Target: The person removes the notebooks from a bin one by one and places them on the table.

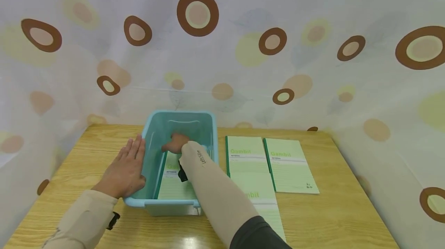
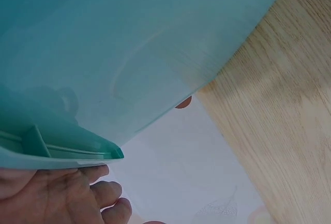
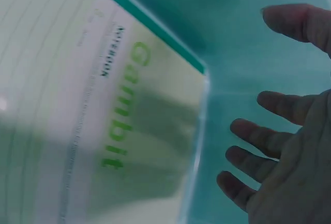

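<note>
A blue plastic bin [image 1: 179, 202] stands on the table with a pale green notebook [image 1: 172, 179] lying inside it. My left hand [image 1: 126, 168] rests with straight fingers on the bin's left rim; in the left wrist view that hand [image 2: 67, 195] lies along the rim's outer edge. My right hand [image 1: 176, 143] reaches down into the bin above the notebook's far end. Seen from the right wrist, the fingers [image 3: 264, 136] are spread and hold nothing, just beyond the edge of the notebook [image 3: 119, 94], whose cover reads "Gambit". The right forearm hides part of the notebook.
To the bin's right, on the wooden table [image 1: 333, 202], lie more notebooks: one at the back [image 1: 245, 150], one further right [image 1: 292, 168], and one nearer [image 1: 260, 202], partly covered by the right arm. A patterned curtain [image 1: 243, 67] hangs behind the table.
</note>
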`<action>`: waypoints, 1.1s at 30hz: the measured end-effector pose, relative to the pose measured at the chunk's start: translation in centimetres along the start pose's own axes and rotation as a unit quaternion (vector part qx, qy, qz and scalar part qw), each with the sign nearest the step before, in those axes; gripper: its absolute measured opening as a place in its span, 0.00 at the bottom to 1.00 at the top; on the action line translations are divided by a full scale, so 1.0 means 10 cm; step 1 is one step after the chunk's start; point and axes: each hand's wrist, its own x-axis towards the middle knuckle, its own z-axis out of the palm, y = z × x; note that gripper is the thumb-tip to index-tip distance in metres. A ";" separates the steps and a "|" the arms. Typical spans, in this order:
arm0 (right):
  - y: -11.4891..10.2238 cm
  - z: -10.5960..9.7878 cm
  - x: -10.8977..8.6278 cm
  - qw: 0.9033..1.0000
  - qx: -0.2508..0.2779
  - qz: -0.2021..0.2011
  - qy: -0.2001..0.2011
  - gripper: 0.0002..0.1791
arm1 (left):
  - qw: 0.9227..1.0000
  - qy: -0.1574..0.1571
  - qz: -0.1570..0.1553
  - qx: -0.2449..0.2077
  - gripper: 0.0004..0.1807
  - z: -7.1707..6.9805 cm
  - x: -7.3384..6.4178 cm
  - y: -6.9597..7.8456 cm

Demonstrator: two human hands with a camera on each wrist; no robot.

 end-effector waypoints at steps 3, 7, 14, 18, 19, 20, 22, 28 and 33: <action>0.03 0.10 0.01 1.000 0.004 0.007 -0.028 0.39 | 1.000 0.002 0.001 -0.001 0.47 0.00 0.00 0.01; 0.08 0.20 0.06 0.998 -0.022 0.022 -0.057 0.34 | 1.000 0.002 0.000 0.001 0.47 0.00 0.01 0.02; 0.09 0.21 0.11 0.992 -0.073 0.019 -0.097 0.27 | 1.000 -0.003 -0.004 0.007 0.48 -0.01 0.02 0.01; 0.08 0.18 0.11 0.988 -0.124 0.017 -0.094 0.34 | 1.000 -0.008 -0.005 0.004 0.48 -0.01 0.03 0.02; 0.08 0.18 0.10 0.987 -0.132 0.020 -0.086 0.36 | 1.000 -0.008 -0.005 0.002 0.47 -0.01 0.03 0.02; 0.07 0.18 0.09 0.987 -0.142 0.023 -0.075 0.37 | 1.000 -0.009 -0.005 0.001 0.47 -0.02 0.03 0.02; 0.05 0.19 0.08 0.985 -0.160 0.025 -0.050 0.40 | 1.000 -0.009 -0.005 0.001 0.47 -0.02 0.03 0.01; -0.06 0.22 0.03 0.987 -0.158 0.017 0.008 0.45 | 1.000 -0.008 -0.006 0.001 0.48 -0.03 0.02 -0.01; -0.06 0.29 0.12 0.985 -0.173 0.003 0.005 0.47 | 1.000 -0.009 -0.007 -0.004 0.47 -0.03 0.01 -0.02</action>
